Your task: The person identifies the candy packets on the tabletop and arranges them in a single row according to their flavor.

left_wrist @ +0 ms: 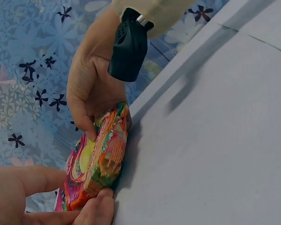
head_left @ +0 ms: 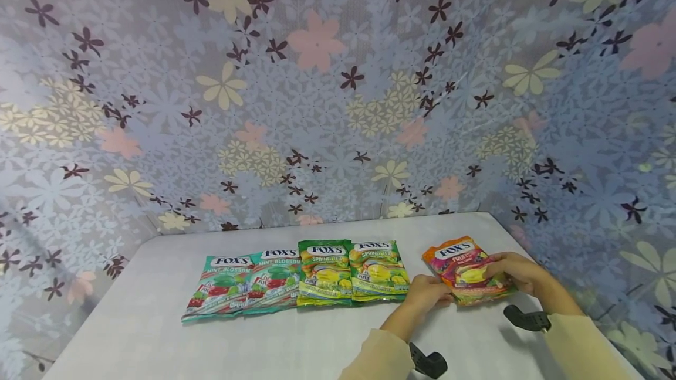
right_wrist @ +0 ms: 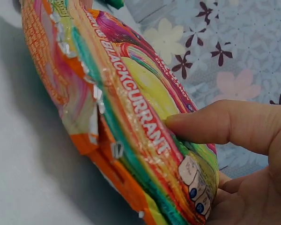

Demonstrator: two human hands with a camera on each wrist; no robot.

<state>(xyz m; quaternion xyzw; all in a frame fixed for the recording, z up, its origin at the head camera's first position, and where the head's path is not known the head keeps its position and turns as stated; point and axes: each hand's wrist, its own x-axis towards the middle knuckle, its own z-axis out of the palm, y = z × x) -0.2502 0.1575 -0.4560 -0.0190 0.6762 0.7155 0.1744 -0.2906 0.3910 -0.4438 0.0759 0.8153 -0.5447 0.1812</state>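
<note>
An orange and magenta Fox's Fruits candy bag (head_left: pixel 465 260) is tilted at the right part of the table, its near edge lifted in the right wrist view. My right hand (head_left: pixel 520 271) grips its right side, with the thumb (right_wrist: pixel 201 123) on the printed front and fingers behind. At the bag's left lower corner, my left hand (head_left: pixel 426 293) pinches the edge; its fingers (left_wrist: pixel 96 208) show there in the left wrist view. Left of that hand lie two green-yellow Spring Tea bags, one nearer (head_left: pixel 377 271) and one farther left (head_left: pixel 324 273).
Two teal Mint Blossom bags, one at the row's left end (head_left: pixel 222 286) and one beside it (head_left: pixel 273 280), continue the row. All lie on a white table (head_left: pixel 237 345). A floral curtain (head_left: pixel 338 104) hangs behind and at the right edge. Black wrist mounts (head_left: pixel 428 362) stick out from both sleeves.
</note>
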